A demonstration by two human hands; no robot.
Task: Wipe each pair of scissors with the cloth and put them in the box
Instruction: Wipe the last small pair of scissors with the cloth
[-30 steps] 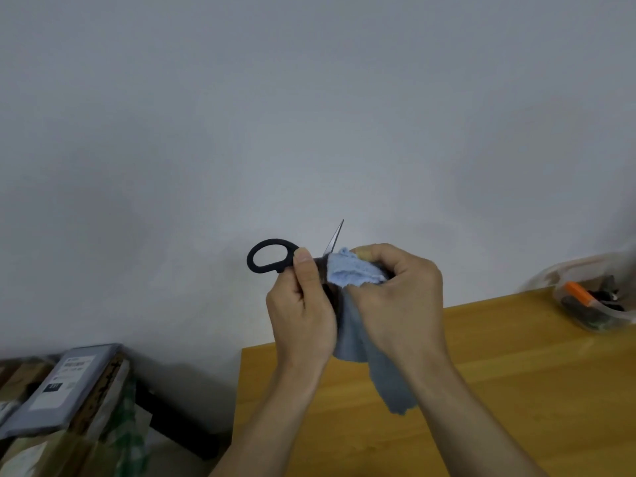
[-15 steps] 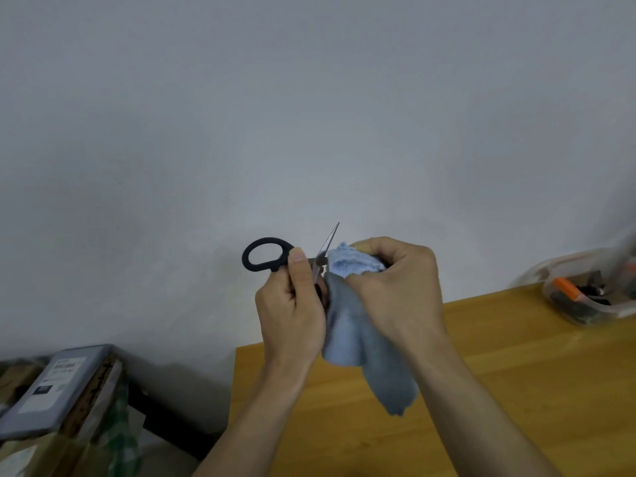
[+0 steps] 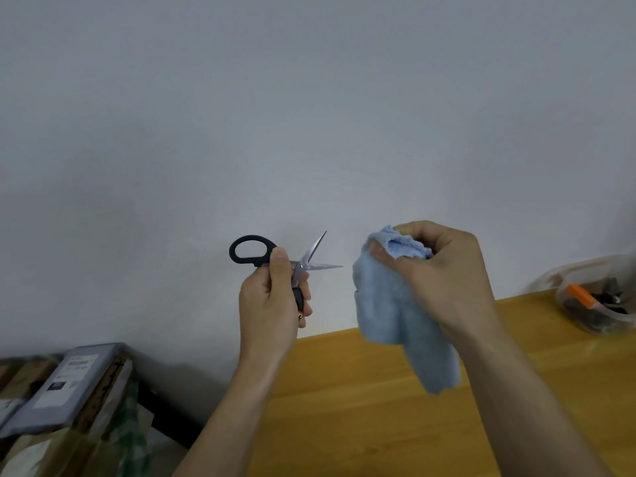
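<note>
My left hand [image 3: 272, 308] holds black-handled scissors [image 3: 254, 251] by the handles, up in front of the wall. Their two steel blades [image 3: 315, 259] are spread apart and point right. My right hand [image 3: 444, 273] grips a light blue cloth [image 3: 395, 315], bunched at the top and hanging down over the table. A small gap separates cloth and blade tips. A clear plastic box [image 3: 599, 297] at the far right of the wooden table [image 3: 361, 407] holds other scissors, one with an orange part.
The table's left edge runs beside a dark gap. Lower left, off the table, lies a pile of grey parcels and packaging [image 3: 65, 387]. A plain white wall fills the background.
The cloth was wrapped around the blades between both hands. My right hand has pulled it away to the right, and both blades now show bare and spread apart.
</note>
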